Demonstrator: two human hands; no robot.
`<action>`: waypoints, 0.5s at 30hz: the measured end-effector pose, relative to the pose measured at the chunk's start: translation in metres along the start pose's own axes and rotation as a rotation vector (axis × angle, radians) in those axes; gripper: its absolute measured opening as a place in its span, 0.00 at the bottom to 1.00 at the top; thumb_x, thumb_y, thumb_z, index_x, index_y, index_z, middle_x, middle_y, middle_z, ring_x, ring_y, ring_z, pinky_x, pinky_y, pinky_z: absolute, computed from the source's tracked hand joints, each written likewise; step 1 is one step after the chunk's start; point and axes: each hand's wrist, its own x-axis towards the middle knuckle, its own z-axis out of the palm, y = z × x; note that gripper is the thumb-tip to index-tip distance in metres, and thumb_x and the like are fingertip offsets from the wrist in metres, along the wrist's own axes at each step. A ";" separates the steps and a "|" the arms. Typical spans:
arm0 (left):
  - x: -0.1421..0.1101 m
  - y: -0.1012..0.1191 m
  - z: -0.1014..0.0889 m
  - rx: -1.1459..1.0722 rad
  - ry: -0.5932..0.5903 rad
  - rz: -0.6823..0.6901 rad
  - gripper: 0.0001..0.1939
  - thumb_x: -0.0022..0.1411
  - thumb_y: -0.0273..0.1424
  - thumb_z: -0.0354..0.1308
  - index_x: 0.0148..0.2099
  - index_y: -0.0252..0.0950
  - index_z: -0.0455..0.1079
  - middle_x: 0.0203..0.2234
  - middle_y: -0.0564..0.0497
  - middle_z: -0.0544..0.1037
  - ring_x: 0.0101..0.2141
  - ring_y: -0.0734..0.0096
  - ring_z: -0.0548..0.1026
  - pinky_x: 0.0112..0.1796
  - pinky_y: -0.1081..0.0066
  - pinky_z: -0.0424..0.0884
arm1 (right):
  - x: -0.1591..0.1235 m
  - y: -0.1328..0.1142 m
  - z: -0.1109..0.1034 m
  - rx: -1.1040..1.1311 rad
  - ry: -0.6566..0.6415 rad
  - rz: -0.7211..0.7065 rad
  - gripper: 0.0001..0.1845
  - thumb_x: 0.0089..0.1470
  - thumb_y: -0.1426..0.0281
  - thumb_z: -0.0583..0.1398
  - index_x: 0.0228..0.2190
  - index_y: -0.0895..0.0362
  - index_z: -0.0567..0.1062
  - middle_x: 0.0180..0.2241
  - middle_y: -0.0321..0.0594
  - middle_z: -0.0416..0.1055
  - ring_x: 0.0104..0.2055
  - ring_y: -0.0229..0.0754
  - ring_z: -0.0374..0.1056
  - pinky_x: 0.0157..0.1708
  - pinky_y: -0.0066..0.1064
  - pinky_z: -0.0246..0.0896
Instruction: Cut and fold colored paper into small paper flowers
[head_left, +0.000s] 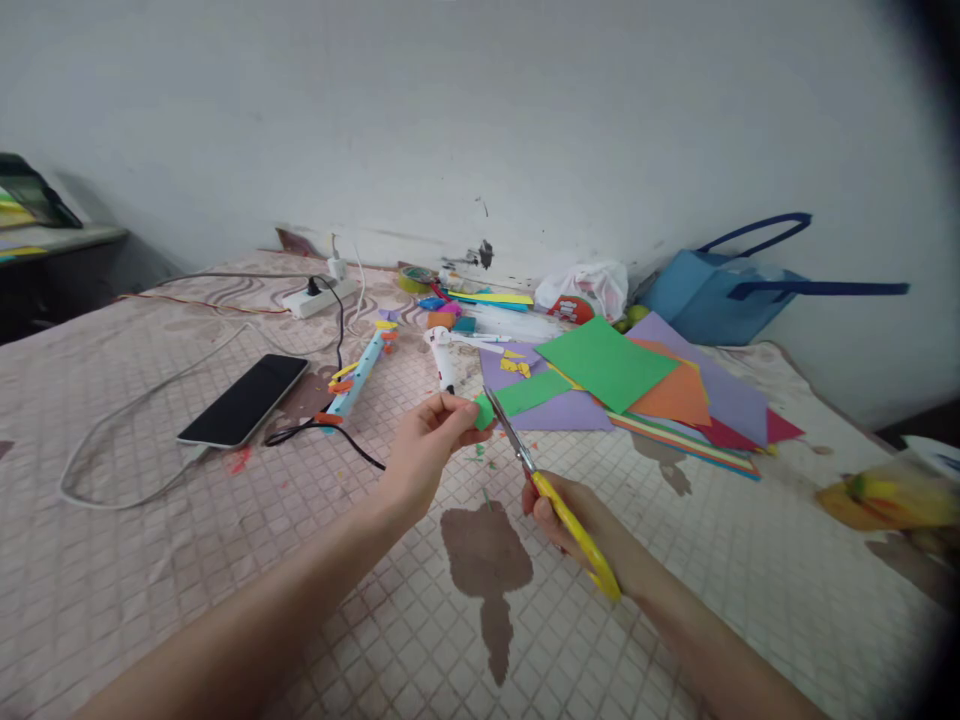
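Observation:
Between the thumb and fingers of my left hand [431, 440] is pinched a small piece of green paper [484, 411]. My right hand [574, 510] is closed round the yellow handles of a pair of scissors [564, 515]. The metal blades point up and to the left, close beside the green piece; I cannot tell whether they touch it. Tiny green scraps [481, 453] lie on the cloth under the blades. Behind the hands are a green strip [536, 392] and a purple sheet [570, 412] with small yellow cutouts [515, 366] on it.
Coloured paper sheets [607, 362] are piled at the right, before a blue bag [705, 295]. A white glue gun [442, 360] stands mid-table near a decorated light-blue strip [360, 372]. At left lie a phone [245, 400] on a cable and a power strip [319, 298].

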 end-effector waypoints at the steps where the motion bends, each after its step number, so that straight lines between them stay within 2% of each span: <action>1: 0.000 0.000 0.000 -0.001 -0.001 -0.001 0.09 0.49 0.31 0.64 0.28 0.32 0.69 0.26 0.52 0.74 0.29 0.73 0.75 0.37 0.69 0.72 | 0.000 0.000 0.000 0.001 0.002 0.003 0.21 0.52 0.51 0.53 0.24 0.57 0.63 0.20 0.31 0.56 0.20 0.32 0.49 0.19 0.25 0.48; 7: 0.000 -0.001 0.000 -0.006 -0.008 0.010 0.08 0.50 0.31 0.64 0.28 0.32 0.69 0.26 0.52 0.74 0.28 0.74 0.74 0.36 0.69 0.72 | 0.000 -0.001 0.002 0.020 0.014 -0.009 0.19 0.52 0.54 0.54 0.23 0.56 0.62 0.20 0.32 0.58 0.21 0.33 0.52 0.21 0.26 0.50; 12: 0.000 -0.001 0.000 -0.008 -0.008 0.006 0.08 0.50 0.31 0.63 0.27 0.32 0.69 0.26 0.53 0.73 0.28 0.74 0.74 0.36 0.70 0.72 | 0.000 -0.006 0.002 0.069 -0.020 0.062 0.22 0.51 0.50 0.53 0.22 0.55 0.61 0.18 0.31 0.54 0.18 0.32 0.48 0.17 0.25 0.44; 15: 0.000 -0.001 0.000 -0.005 -0.001 0.003 0.08 0.50 0.31 0.64 0.27 0.32 0.69 0.25 0.53 0.73 0.28 0.74 0.74 0.36 0.69 0.72 | 0.000 -0.009 0.002 0.102 -0.025 0.057 0.24 0.50 0.47 0.51 0.21 0.55 0.60 0.18 0.31 0.54 0.19 0.32 0.48 0.17 0.25 0.45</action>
